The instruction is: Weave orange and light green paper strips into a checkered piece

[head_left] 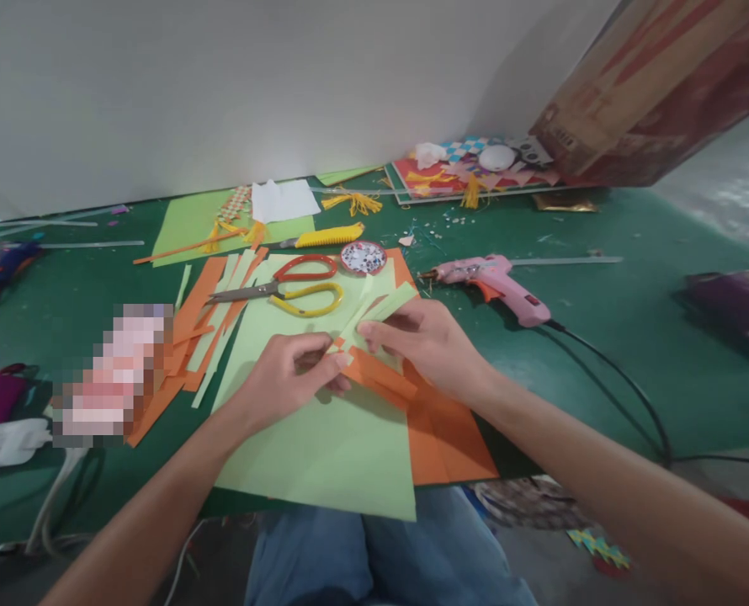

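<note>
Between my hands are woven paper strips [374, 370], orange and pale green, crossing in a small checked patch. My left hand [299, 366] pinches the patch at its left side, thumb on top. With thumb and fingers closed, my right hand [434, 341] grips the pale green strips [390, 303], which point up and to the right. Below the hands lies a pale green sheet [311, 446], partly over an orange sheet [443, 438]. Scissors [273, 290] with one red and one yellow handle rest on the green sheet, just beyond my left hand.
A pink glue gun [501, 286] with a black cord lies to the right. Beyond the sheets are a yellow cutter [327, 236] and a round dish of small bits [363, 257]. Loose paper strips [210, 316] and a white plug [8, 442] are on the left. A white wall [223, 93] stands behind.
</note>
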Available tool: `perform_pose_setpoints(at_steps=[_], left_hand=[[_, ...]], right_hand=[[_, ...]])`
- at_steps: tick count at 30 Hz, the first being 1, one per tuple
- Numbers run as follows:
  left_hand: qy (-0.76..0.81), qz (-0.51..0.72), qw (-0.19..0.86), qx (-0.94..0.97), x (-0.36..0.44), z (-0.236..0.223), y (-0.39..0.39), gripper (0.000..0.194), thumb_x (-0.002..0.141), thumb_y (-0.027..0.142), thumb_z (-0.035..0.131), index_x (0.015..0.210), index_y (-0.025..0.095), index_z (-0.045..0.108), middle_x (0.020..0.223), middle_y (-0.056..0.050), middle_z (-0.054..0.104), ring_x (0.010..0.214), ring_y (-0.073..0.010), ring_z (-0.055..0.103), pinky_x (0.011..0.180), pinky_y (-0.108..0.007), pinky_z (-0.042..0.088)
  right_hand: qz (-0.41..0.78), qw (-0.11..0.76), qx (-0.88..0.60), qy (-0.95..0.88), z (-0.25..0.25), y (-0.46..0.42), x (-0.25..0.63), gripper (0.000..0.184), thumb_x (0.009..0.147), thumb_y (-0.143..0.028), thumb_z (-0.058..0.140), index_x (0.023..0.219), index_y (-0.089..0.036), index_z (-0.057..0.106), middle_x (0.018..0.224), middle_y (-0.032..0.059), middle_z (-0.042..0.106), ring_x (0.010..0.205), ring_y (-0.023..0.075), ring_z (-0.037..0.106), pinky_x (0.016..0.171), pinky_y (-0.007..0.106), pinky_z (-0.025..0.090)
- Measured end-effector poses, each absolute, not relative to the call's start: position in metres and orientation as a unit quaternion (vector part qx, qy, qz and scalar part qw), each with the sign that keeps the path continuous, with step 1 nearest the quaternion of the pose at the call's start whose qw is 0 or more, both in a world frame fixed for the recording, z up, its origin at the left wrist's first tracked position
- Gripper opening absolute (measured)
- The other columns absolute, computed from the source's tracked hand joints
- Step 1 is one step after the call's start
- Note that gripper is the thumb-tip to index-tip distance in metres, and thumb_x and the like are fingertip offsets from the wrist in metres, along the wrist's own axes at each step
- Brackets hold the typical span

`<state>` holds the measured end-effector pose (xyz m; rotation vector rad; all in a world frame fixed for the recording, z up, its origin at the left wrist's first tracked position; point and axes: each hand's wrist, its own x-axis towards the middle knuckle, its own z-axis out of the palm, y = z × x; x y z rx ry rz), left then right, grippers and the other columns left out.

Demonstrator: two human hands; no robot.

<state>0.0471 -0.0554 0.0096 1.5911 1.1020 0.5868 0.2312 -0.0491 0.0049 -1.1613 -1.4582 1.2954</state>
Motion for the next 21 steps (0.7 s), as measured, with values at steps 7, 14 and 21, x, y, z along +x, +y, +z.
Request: perform_pose_setpoints(at_steps=[7, 14, 21], left_hand=[[0.459, 0.262, 0.524, 0.668, 0.0443, 0.0119, -0.0544, 0.033, 0.087, 0.036, 0.051, 0.060, 0.017, 0.056, 0.062, -0.003, 0.069, 0.058, -0.0140, 0.066, 0.057, -0.023, 0.052], [0.451, 0.245, 0.492, 0.703, 0.0450, 0.0110, -0.0556, 0.031, 0.087, 0.037, 0.050, 0.064, 0.017, 0.057, 0.061, -0.003, 0.070, 0.056, -0.0146, 0.066, 0.054, -0.023, 0.052], [0.446, 0.239, 0.471, 0.723, 0.0463, 0.0137, -0.0561, 0.032, 0.089, 0.033, 0.048, 0.063, 0.017, 0.058, 0.061, -0.004, 0.071, 0.056, -0.0145, 0.067, 0.055, -0.022, 0.052]], right_hand=[[0.547, 0.428, -0.478, -0.537, 0.0014, -0.0483, 0.2322, 0.034, 0.069, -0.042, 0.069, 0.055, -0.017, 0.052, 0.050, -0.0049, 0.047, 0.045, 0.0056, 0.037, 0.042, 0.022, 0.027], [0.576, 0.416, -0.402, -0.577, 0.0050, -0.0496, 0.2260, 0.025, 0.068, -0.041, 0.070, 0.074, -0.019, 0.060, 0.071, -0.0008, 0.061, 0.072, 0.0148, 0.058, 0.065, 0.028, 0.047], [0.584, 0.427, -0.392, -0.568, 0.0086, -0.0525, 0.2241, 0.030, 0.070, -0.041, 0.069, 0.062, -0.020, 0.049, 0.056, -0.0042, 0.049, 0.065, 0.0145, 0.055, 0.062, 0.028, 0.047]])
